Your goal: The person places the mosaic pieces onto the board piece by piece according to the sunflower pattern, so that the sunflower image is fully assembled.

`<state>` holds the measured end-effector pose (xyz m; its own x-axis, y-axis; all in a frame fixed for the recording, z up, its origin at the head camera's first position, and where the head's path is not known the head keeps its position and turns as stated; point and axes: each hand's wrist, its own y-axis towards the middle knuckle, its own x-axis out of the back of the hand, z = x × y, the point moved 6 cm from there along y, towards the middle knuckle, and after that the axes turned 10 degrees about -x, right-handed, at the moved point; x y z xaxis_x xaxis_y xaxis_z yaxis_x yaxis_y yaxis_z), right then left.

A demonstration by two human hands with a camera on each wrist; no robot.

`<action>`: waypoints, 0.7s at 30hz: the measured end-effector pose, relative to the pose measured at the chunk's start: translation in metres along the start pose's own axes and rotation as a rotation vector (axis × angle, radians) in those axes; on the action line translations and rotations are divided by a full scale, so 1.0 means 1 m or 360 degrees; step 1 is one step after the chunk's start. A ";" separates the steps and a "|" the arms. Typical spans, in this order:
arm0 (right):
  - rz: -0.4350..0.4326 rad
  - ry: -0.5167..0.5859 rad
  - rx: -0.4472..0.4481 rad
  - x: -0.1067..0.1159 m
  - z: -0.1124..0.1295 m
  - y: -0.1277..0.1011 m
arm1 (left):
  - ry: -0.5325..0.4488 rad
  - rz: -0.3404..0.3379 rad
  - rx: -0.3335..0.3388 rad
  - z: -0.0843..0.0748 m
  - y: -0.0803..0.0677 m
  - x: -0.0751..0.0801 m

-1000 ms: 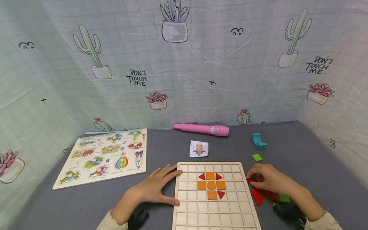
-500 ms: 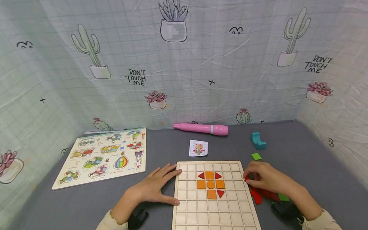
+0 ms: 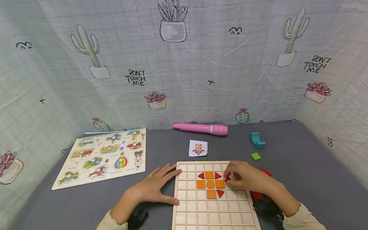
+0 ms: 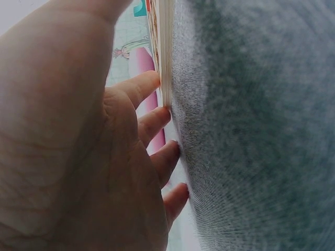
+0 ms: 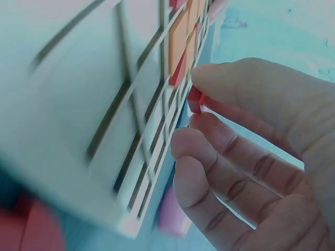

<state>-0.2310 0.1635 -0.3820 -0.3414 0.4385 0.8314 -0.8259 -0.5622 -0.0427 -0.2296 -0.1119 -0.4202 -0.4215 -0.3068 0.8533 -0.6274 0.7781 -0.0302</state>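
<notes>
A wooden grid board lies on the grey table, with orange squares and red triangles set in its upper middle. My left hand rests flat on the table, fingers straight against the board's left edge. My right hand is over the board's upper right and pinches a small red piece between thumb and fingers, just right of the orange pattern. The right wrist view shows the red piece held near the board's cells.
Loose red pieces lie right of the board, a green square and a teal block farther back. A small pattern card and a pink pen lie behind the board. A picture puzzle board sits at the left.
My right hand left the loose pile at the board's right and moved left over the board, carrying a red piece. The left hand has stayed put.
</notes>
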 end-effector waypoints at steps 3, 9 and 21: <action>0.0028 0.0011 0.0051 -0.006 0.010 0.004 | -0.0005 -0.0003 -0.0003 0.000 0.000 -0.001; 0.0066 0.0036 0.0144 -0.016 0.030 0.015 | -0.0004 -0.0008 0.0015 0.002 -0.001 0.000; 0.0106 -0.0025 0.0179 -0.039 0.054 0.027 | 0.0011 -0.0004 0.0017 0.001 0.000 0.000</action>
<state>-0.2153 0.0932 -0.3854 -0.3862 0.3871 0.8373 -0.7457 -0.6653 -0.0364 -0.2305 -0.1124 -0.4206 -0.4156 -0.3050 0.8568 -0.6353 0.7715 -0.0335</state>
